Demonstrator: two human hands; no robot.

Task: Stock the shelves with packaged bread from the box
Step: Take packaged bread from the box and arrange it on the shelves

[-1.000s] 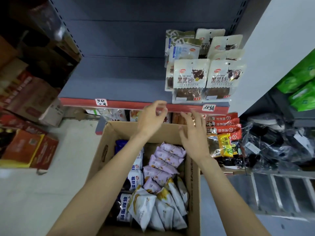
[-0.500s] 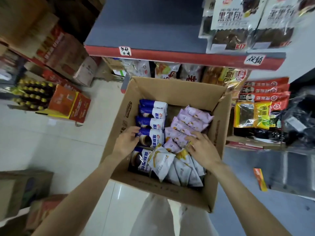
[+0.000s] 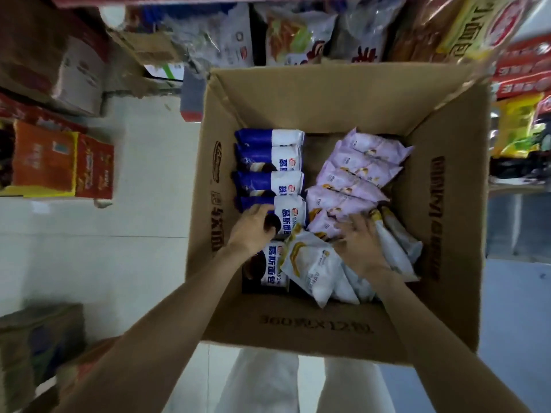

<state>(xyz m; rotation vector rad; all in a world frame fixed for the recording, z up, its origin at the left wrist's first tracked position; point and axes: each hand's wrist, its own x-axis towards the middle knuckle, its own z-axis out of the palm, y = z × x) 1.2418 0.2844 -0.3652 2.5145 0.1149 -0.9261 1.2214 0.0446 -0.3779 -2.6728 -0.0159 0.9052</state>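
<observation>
An open cardboard box (image 3: 301, 329) stands on the floor below me. Inside, blue-and-white bread packs (image 3: 269, 162) are stacked along the left, lilac packs (image 3: 362, 171) lie on the right, and white-and-yellow packs (image 3: 313, 266) are piled at the near side. My left hand (image 3: 253, 228) curls around the edge of a blue-and-white pack (image 3: 290, 214). My right hand (image 3: 357, 245) lies flat, fingers spread, on the lilac and white packs without gripping any.
Bagged goods (image 3: 298, 37) fill the low shelf just beyond the box. Red and yellow packets (image 3: 518, 93) sit to the right. Orange-red cartons (image 3: 59, 162) and cardboard boxes (image 3: 38, 347) stand on the pale tiled floor at the left.
My view has tilted down from the shelf onto the box. Both hands have dropped from the box's far rim into it; the left now curls on a blue-and-white pack.
</observation>
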